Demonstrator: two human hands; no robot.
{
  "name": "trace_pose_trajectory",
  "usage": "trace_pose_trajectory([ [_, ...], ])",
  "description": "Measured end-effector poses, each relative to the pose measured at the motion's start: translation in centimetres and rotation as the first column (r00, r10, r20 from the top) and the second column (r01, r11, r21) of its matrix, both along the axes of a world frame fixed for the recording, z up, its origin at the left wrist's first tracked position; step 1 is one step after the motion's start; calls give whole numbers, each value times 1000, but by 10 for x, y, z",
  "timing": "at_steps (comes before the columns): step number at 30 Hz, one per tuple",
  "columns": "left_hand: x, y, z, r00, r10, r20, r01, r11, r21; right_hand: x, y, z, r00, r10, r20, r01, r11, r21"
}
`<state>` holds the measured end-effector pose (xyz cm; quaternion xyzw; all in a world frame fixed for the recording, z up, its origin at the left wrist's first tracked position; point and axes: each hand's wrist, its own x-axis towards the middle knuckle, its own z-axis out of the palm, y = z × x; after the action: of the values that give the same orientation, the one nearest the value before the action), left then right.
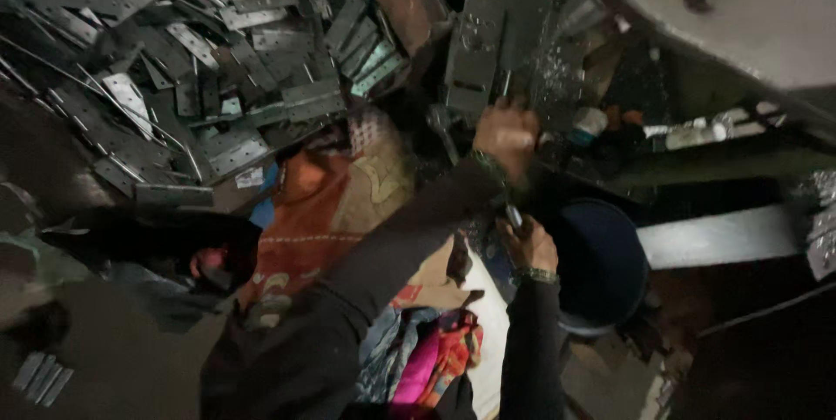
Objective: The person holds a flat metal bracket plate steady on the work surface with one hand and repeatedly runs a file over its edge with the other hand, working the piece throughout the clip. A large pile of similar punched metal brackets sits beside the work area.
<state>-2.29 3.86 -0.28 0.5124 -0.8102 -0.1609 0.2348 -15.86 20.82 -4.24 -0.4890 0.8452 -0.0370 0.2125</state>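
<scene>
a heap of flat grey punched metal plates (174,80) fills the upper left, piled loose within arm's reach. a dark round bucket (601,263) sits low at right, under the hands. the left hand (505,134) is closed against an upright grey plate (475,50). the right hand (529,244) pinches a small metal piece (514,215) beside the bucket.
</scene>
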Motion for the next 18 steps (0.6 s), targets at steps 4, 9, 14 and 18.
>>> trace_pose_trajectory([
  [4, 32, 2, -14, 999, 3, 37, 1, 995, -101, -3, -1, 0, 994, 104, 18, -104, 994, -16],
  [9, 49, -12, -9, 990, 133, -54, -143, 945, -295, -2, -12, 27, 989, 138, -58, -135, 990, 48],
  [14, 41, -16, 6, 978, 206, 5, -204, 970, -132, -19, -3, 5, 976, 137, -168, -139, 990, 1],
  [18, 43, -17, 18, 981, 193, -10, -194, 977, -88, -28, 8, -87, 982, 66, -176, -73, 997, -33],
])
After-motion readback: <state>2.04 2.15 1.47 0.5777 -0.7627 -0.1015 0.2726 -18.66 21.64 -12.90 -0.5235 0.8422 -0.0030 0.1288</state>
